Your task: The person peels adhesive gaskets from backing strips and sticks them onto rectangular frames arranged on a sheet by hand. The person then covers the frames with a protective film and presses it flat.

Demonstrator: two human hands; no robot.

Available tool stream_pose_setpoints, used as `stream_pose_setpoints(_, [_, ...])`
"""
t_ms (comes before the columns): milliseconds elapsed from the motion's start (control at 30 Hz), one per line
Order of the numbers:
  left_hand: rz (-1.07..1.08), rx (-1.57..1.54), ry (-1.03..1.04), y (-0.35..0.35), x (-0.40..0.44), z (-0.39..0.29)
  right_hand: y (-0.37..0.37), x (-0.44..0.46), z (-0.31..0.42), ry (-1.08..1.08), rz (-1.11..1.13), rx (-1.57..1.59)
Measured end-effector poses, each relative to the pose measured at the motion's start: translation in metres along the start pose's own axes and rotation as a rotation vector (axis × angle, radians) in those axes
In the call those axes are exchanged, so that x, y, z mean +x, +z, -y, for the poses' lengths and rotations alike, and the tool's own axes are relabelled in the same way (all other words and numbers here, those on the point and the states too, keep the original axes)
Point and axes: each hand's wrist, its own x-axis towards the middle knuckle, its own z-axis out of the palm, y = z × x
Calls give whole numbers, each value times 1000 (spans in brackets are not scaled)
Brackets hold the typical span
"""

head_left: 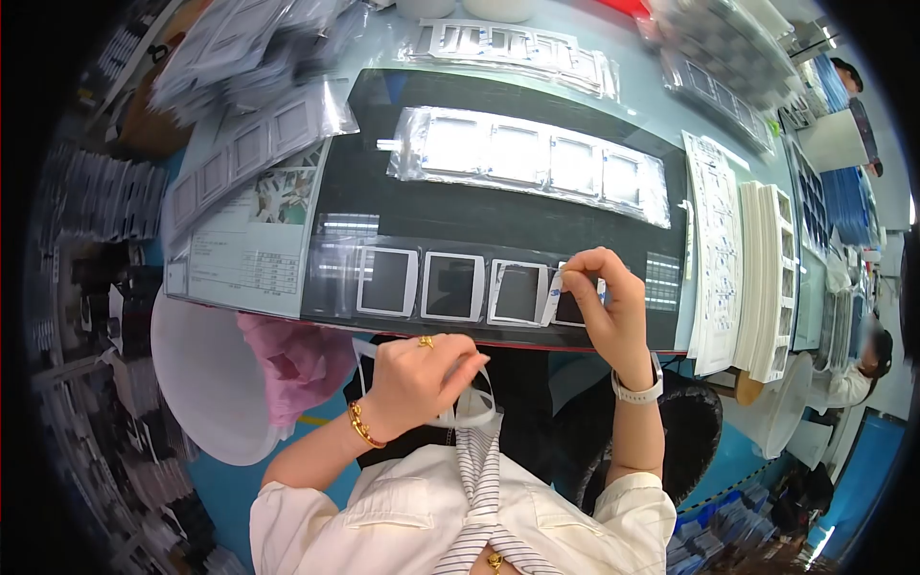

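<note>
At the front of a dark mat point(460, 211) lies a clear sheet with a row of white rectangular frames, among them a left frame point(388, 281), a second frame point(452, 287) and a third frame point(518, 293). My right hand point(613, 302) is at the right end of the row, thumb and forefinger pinching a white strip with blue print point(555, 292). Part of the rightmost frame is hidden behind that hand. My left hand point(420, 377) is closed in front of the mat's edge. A thin white loop point(471, 410) shows below it; whether the fingers hold it is unclear.
A wrapped strip of frames point(532, 158) lies farther back on the mat. Plastic-wrapped stacks point(249, 57) crowd the left back. White printed sheets point(714, 254) and stacked white frames point(764, 278) stand right. A white bin point(206, 383) with pink cloth point(292, 364) is lower left.
</note>
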Motion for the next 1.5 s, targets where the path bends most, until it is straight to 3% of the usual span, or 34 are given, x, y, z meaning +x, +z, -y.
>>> stream_pose_setpoints(200, [-28, 191, 132, 6, 7, 9, 4, -1, -6, -61, 26, -42])
stream_pose_setpoints(1500, [-20, 225, 111, 7, 9, 8, 6, -1, -4, -40, 29, -64])
